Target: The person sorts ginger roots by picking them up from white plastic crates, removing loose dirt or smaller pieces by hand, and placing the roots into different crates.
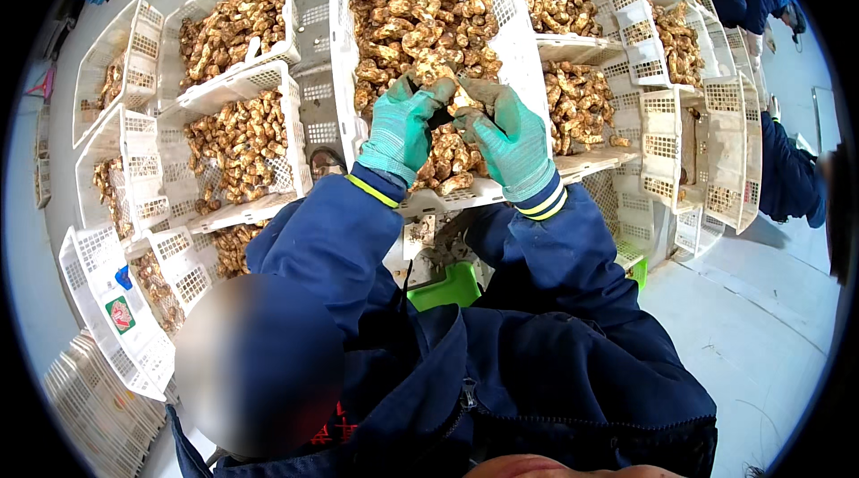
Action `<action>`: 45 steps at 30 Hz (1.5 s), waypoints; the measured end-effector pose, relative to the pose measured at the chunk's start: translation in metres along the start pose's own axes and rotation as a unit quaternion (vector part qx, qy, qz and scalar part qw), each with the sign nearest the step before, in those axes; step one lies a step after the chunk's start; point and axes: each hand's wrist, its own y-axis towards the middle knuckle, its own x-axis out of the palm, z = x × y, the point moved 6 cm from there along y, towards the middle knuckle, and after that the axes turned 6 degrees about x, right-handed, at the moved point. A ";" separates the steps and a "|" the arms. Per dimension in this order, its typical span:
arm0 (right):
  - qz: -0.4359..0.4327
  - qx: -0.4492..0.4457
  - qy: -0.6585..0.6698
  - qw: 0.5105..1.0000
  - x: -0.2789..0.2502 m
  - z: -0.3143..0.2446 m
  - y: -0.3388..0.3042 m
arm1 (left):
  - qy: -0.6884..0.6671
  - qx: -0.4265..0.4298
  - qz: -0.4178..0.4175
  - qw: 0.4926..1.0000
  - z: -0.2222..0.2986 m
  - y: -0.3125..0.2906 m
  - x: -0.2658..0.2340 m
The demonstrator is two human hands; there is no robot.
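Both my hands wear green gloves with dark, soiled fingers and meet over a white perforated crate (519, 53). My left hand (403, 120) is closed, its fingers curled at one side of a pale brown mushroom (463, 100). From the other side my right hand (510, 136) pinches the same mushroom, thumb and fingers together. Part of its stem or cap is hidden behind the gloves. Loose brown and cream mushrooms (420, 30) fill much of the crate, and several lie just below my hands.
More white crates with mushrooms stand on my left (237, 133) and right (577, 102). A green plastic stool (447, 288) shows beneath me. Stacked crates (103, 406) are at lower left. Other people in dark blue clothes (787, 169) are at the far right.
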 end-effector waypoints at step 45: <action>-0.125 0.134 -0.509 0.841 -0.001 0.136 0.077 | -0.048 0.025 -0.018 0.998 0.048 0.017 -0.013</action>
